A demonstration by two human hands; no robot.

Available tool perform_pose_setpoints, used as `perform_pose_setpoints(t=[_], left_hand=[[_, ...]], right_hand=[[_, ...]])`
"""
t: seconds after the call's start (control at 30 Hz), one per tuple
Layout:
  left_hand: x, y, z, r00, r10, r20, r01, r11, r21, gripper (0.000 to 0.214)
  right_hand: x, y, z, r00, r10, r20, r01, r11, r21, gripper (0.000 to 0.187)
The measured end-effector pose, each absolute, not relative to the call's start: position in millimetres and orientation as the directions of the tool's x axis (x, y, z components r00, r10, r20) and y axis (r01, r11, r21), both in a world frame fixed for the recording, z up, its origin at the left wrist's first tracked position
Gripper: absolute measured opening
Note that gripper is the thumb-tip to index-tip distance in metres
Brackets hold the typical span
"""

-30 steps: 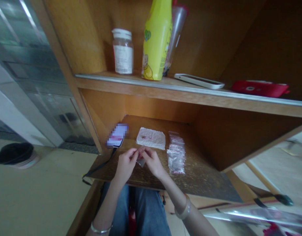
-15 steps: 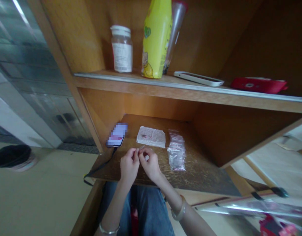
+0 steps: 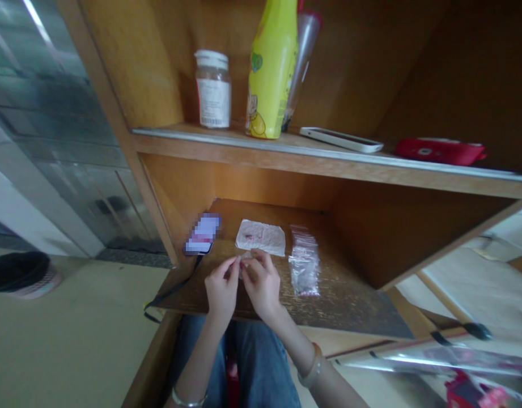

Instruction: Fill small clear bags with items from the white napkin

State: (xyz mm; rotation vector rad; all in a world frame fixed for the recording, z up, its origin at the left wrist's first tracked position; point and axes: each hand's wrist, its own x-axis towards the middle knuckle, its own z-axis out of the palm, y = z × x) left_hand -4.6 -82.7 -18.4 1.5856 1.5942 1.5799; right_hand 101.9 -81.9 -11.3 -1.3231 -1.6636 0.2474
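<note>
Close together over the dark wooden desk, my two hands pinch a small clear plastic bag [image 3: 245, 256], mostly covered by the fingers. My left hand [image 3: 222, 285] is closed, thumb and forefinger on the bag's left side. On its right side, my right hand [image 3: 263, 284] is closed too, fingers bent over it. Just beyond the hands lies a creased white paper [image 3: 267, 238] with small dark and pinkish bits on it. To the right, several clear plastic bags [image 3: 304, 263] overlap in a row.
A phone [image 3: 202, 233] with a black strap lies at the left. On the shelf above stand a white-capped jar [image 3: 213, 93], a yellow bottle [image 3: 270, 79] and a clear tumbler [image 3: 301, 62], beside a white phone [image 3: 341, 139] and a red case [image 3: 439, 152]. A bin [image 3: 25, 275] sits on the floor.
My right hand has shifted slightly up and to the right, its fingers now reaching further over the bag. My left hand stays pinched in nearly the same place.
</note>
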Motion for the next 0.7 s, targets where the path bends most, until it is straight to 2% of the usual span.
perform_pose_setpoints(t=[0.13, 0.23, 0.33, 0.4, 0.5, 0.57, 0.63, 0.7], left_hand=[[2, -86, -15, -0.29, 0.818, 0.497, 0.373, -0.382, 0.846, 0.022], [0, -86, -11, -0.186, 0.811, 0.555, 0.34, -0.477, 0.811, 0.021], [-10, -81, -8, -0.079, 0.797, 0.598, 0.416, -0.519, 0.747, 0.026], [-19, -77, -7, 0.03, 0.787, 0.616, 0.507, -0.543, 0.669, 0.04], [-31, -75, -4, 0.215, 0.809, 0.548, 0.598, -0.552, 0.581, 0.058], [-35, -75, -2, 0.291, 0.832, 0.473, 0.617, -0.541, 0.572, 0.062], [-36, -77, -1, 0.335, 0.844, 0.42, 0.61, -0.533, 0.586, 0.065], [-35, -77, 0, 0.308, 0.861, 0.404, 0.604, -0.505, 0.616, 0.066]], right_hand=[[105, -79, -10, 0.036, 0.876, 0.481, 0.494, 0.403, -0.771, 0.019], [111, -74, -7, -0.003, 0.902, 0.431, 0.452, 0.386, -0.804, 0.018], [119, -67, -4, -0.043, 0.901, 0.432, 0.464, 0.401, -0.79, 0.019], [125, -63, -3, -0.112, 0.894, 0.433, 0.467, 0.432, -0.772, 0.026], [136, -57, 0, -0.271, 0.876, 0.398, 0.467, 0.481, -0.741, 0.034], [143, -53, 3, -0.366, 0.857, 0.362, 0.459, 0.505, -0.731, 0.035], [149, -48, 8, -0.428, 0.844, 0.323, 0.448, 0.508, -0.735, 0.037], [155, -43, 14, -0.482, 0.828, 0.287, 0.437, 0.511, -0.74, 0.04]])
